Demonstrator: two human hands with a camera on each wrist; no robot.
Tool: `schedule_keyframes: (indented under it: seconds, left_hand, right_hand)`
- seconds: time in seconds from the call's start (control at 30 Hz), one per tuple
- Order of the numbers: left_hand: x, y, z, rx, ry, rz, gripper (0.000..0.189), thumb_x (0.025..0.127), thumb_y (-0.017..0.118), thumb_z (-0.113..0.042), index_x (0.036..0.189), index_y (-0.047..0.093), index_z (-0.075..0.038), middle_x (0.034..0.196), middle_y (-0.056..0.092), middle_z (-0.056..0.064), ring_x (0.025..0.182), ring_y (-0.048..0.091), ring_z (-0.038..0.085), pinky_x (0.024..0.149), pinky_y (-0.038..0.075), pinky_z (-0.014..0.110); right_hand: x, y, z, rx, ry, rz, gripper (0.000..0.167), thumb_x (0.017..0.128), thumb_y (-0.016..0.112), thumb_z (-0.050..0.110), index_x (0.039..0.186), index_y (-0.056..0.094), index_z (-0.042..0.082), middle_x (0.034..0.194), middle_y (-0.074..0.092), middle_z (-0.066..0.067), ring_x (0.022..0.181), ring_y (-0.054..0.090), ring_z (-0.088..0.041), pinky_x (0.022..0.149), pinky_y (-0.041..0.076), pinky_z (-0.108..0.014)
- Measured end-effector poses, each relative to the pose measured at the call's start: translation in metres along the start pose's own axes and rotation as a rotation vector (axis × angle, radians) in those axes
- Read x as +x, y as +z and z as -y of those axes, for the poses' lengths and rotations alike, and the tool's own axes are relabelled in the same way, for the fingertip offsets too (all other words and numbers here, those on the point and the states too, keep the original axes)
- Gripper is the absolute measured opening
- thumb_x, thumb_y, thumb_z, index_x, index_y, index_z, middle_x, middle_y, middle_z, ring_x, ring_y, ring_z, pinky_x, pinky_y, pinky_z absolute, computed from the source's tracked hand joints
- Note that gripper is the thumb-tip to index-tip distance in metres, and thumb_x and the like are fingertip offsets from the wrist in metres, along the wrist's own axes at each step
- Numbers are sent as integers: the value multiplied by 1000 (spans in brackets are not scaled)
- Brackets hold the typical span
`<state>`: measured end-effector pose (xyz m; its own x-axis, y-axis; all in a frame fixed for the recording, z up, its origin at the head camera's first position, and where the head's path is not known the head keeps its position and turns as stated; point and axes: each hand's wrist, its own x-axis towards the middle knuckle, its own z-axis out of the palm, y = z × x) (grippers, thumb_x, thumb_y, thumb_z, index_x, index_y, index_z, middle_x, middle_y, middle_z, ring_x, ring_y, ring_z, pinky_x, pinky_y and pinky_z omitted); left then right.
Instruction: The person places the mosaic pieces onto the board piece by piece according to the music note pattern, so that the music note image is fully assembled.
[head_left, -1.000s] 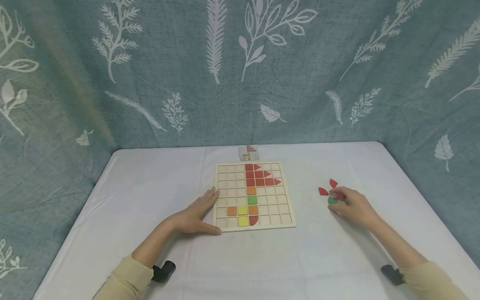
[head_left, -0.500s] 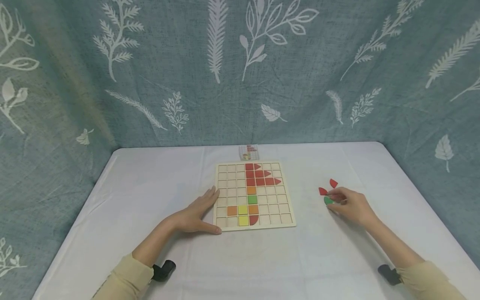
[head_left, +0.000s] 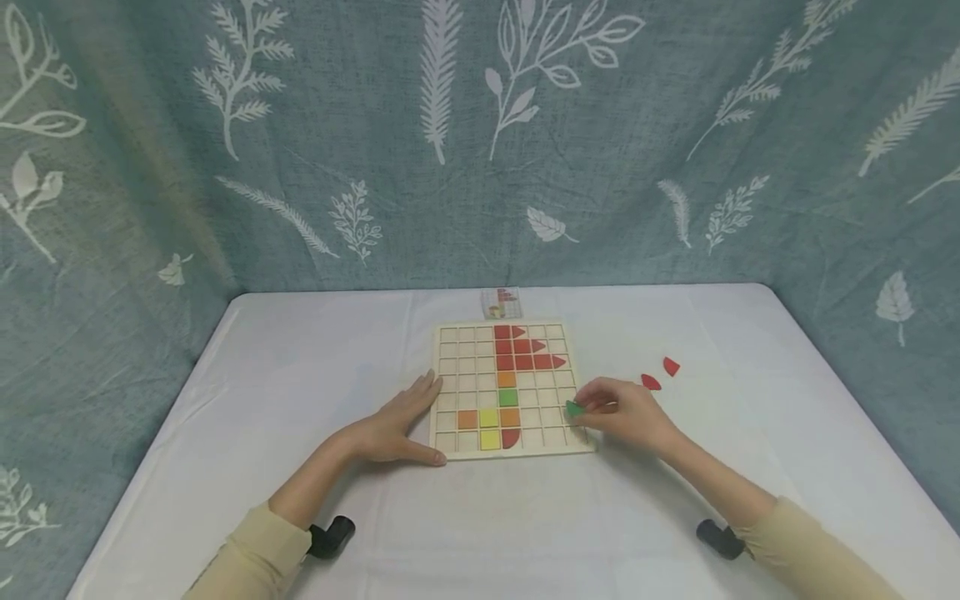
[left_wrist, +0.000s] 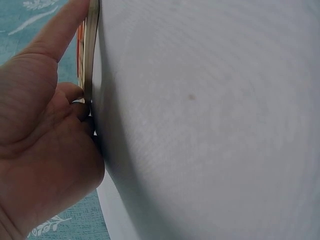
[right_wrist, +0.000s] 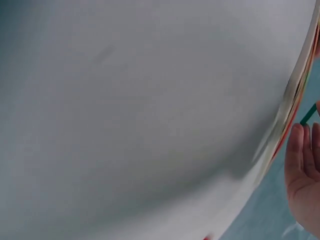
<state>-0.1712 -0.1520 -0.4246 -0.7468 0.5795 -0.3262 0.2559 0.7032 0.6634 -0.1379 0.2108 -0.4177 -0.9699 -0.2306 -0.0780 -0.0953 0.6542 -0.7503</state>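
A wooden grid board (head_left: pixel 465 379) lies on the white table, with red, orange, green and yellow tiles set in some of its squares. My left hand (head_left: pixel 393 425) rests at the board's left edge, fingers and thumb spread against it; the left wrist view shows the thumb along the board's side (left_wrist: pixel 91 50). Over the board's right edge, my right hand (head_left: pixel 626 414) pinches a green tile (head_left: pixel 573 409) between thumb and fingers. Seen edge-on in the right wrist view, the green tile (right_wrist: pixel 308 114) is held apart from the board. Its full outline is partly hidden by the fingers.
Two red tiles with a curved side, one nearer (head_left: pixel 651 382) and one farther (head_left: pixel 671 366), lie on the table right of the board. A small pattern card (head_left: pixel 501 303) sits just beyond the board's far edge. A blue leaf-print curtain (head_left: pixel 450 208) hangs behind the table.
My right hand has picked up the green tile from beside the red ones and carried it left to the board's right edge. The left hand stays at the board.
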Motion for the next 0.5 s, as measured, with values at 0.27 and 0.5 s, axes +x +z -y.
schedule_keyframes:
  seconds: [0.27,0.5]
  left_hand:
    - [-1,0,2,5,5,6,116,75,80,-48,157,9,-5,163,0,14,149,-2,31,119,6,52]
    - [-1,-3,4,8,45,14,113,78,79,-45,156,9,-3,162,-1,16,149,-2,33,118,6,54]
  right_hand:
    - [21,46,46,24,-153,154,17,81,80,19,95,71,18,92,69,10,86,64,-8,79,56,-26]
    - [34,79,72,-92,-338,258,13,84,78,18,95,71,19,85,65,14,75,56,-6,69,50,-22]
